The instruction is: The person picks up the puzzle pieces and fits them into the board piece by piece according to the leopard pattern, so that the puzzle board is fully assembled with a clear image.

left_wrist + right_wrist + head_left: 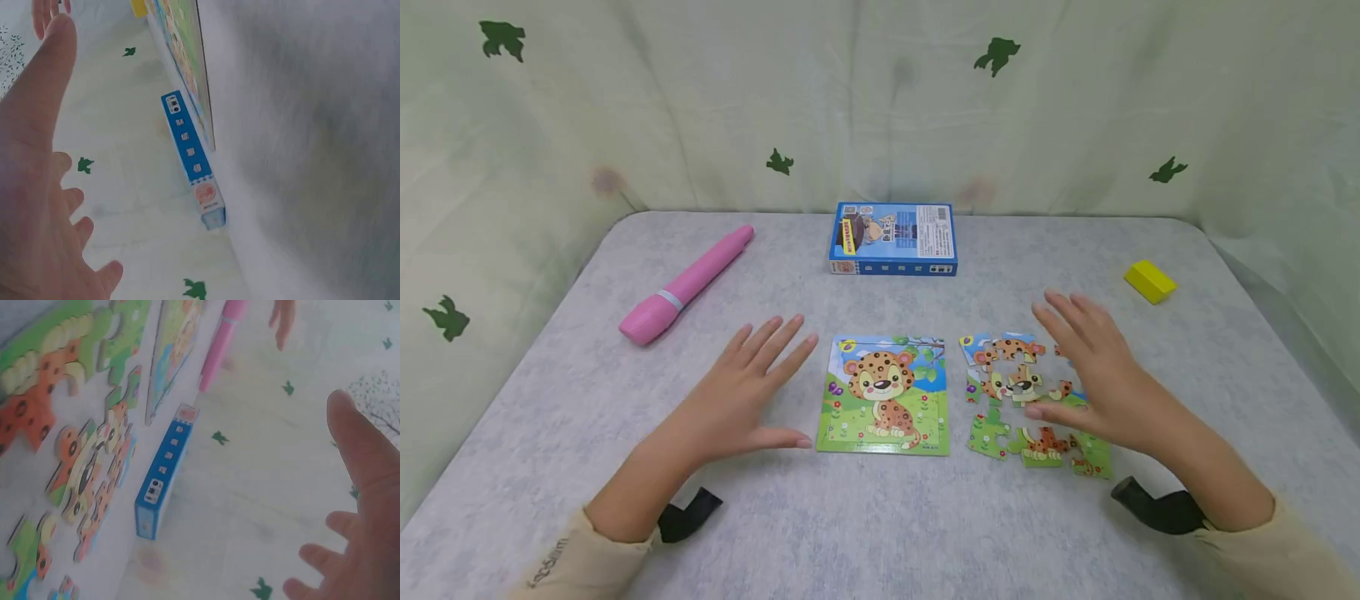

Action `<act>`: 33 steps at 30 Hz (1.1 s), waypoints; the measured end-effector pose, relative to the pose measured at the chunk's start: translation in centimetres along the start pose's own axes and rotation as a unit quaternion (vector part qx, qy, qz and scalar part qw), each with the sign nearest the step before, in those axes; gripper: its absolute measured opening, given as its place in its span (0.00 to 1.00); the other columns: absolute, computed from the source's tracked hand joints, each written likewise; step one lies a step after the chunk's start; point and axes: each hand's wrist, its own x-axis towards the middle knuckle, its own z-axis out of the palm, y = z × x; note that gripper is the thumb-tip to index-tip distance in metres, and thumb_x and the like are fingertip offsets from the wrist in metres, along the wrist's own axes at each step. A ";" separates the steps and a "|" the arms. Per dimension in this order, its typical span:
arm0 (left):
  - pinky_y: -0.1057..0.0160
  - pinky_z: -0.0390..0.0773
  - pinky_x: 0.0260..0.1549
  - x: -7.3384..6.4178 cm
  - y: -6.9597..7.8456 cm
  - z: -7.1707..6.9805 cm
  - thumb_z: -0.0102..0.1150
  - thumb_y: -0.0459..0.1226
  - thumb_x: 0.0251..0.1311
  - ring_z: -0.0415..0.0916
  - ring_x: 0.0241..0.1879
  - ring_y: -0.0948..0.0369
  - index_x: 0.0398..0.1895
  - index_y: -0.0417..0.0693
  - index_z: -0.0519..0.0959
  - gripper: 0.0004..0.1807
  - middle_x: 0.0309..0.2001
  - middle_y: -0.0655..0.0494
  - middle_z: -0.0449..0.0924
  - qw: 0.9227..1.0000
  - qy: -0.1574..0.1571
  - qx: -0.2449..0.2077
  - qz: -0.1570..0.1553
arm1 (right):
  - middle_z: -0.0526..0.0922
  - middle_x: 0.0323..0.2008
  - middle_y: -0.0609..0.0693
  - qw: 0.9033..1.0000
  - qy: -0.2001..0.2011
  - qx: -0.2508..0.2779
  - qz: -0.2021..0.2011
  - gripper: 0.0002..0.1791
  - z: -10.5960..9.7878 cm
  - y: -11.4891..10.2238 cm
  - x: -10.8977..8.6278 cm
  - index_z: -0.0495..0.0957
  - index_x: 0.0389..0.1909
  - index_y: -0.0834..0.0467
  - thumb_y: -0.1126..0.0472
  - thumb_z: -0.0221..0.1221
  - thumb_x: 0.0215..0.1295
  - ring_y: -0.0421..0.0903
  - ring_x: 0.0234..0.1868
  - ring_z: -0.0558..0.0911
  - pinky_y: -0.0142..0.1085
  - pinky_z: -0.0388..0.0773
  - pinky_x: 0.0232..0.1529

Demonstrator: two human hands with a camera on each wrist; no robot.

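My left hand (748,400) hovers with spread, straight fingers just left of a square puzzle board (883,396), which carries a cartoon leopard picture. My right hand (1093,375), fingers also spread, is over the right part of the loose jigsaw pieces (1022,385) and hides some of them. Neither hand holds anything. The pieces lie slightly apart in a rough copy of the leopard picture, to the right of the board. In the right wrist view the loose pieces (81,469) show gaps between them, with the right thumb (356,437) raised clear of them.
A blue box (893,239) lies behind the board. At the back left is a pink microphone-shaped object (685,287); a yellow block (1150,281) sits at the right. Pale curtains with green leaf-like shapes surround the grey table (880,533).
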 end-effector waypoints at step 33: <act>0.49 0.52 0.59 0.1 -0.2 5.2 0.60 0.60 0.46 0.46 0.65 0.53 0.67 0.42 0.55 0.50 0.67 0.51 0.49 0.958 -0.083 -0.266 -0.072 | 0.69 0.55 0.56 0.969 -0.123 0.194 0.091 0.24 7.5 5.5 4.5 0.66 0.60 0.60 0.62 0.55 0.63 0.48 0.44 0.71 0.44 0.68 0.45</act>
